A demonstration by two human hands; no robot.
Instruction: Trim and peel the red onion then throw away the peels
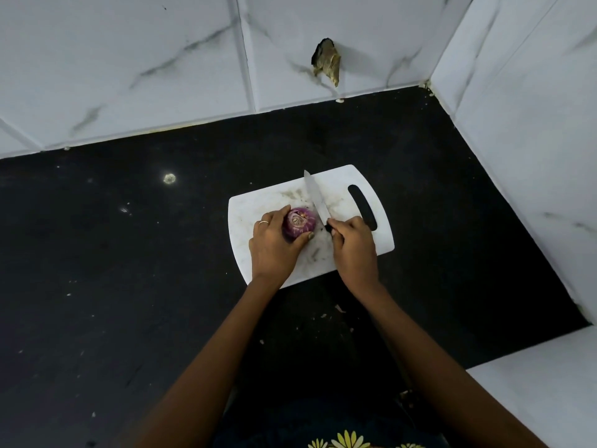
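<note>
Black worktop (129,286) in a corner of white marbled wall tiles (129,59); one tile broken, with a ragged hole (327,61). White cutting board (274,195) set at a slant, handle slot to the far right.

Red onion (299,225) on the board's left-centre, directly under the left hand (274,250). Left hand cupped round its near and left sides, thumb along the front, ring on one finger; gripping, not resting. Cut or trimmed face turned up toward the camera, pale rings showing. Stem-to-root axis thus roughly vertical, tilted slightly toward the viewer. Purple skin on the flanks, apparently unpeeled.

Right hand (353,247) just right of the onion, clenched on the dark handle of a knife (316,197). Blade running away from the body, tip toward the far edge of the board, passing just beside the onion's right flank. Touching or slightly apart: cannot tell.

Key relation: onion left of the blade, blade axis alongside it rather than across. Left hand nearer the onion, right nearer the knife only. Judged stage: trimming under way, peeling not begun. Scattered scraps on the worktop near the body.
</note>
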